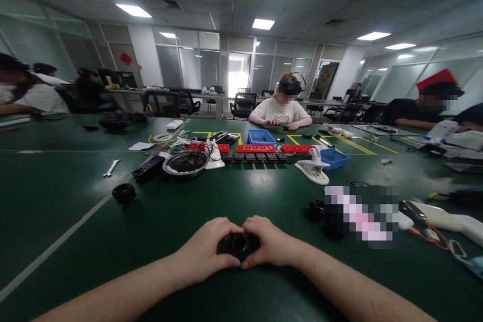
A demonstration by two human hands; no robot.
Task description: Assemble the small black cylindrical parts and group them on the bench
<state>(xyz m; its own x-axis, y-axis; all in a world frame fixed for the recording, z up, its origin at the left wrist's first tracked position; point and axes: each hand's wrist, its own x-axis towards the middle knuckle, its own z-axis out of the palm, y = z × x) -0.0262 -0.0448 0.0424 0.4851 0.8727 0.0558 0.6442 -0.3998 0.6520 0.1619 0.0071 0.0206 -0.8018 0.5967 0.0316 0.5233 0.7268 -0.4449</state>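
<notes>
A small black ring-shaped part [240,244] sits between my two hands, low over the green table [158,221] near its front edge. My left hand [206,251] grips its left side with curled fingers. From the right, my right hand [269,244] closes on the same part, thumb underneath. Both hands meet around it. Another black ring [124,193] lies to the left, and a similar black piece [316,209] lies to the right.
Further back are a round metal bowl [185,163], a white clamp [314,168], blue bins [261,137], red blocks [256,148], a wrench [110,167] and a black box [148,168]. A person sits opposite; others sit at both sides. A white device [441,216] lies right.
</notes>
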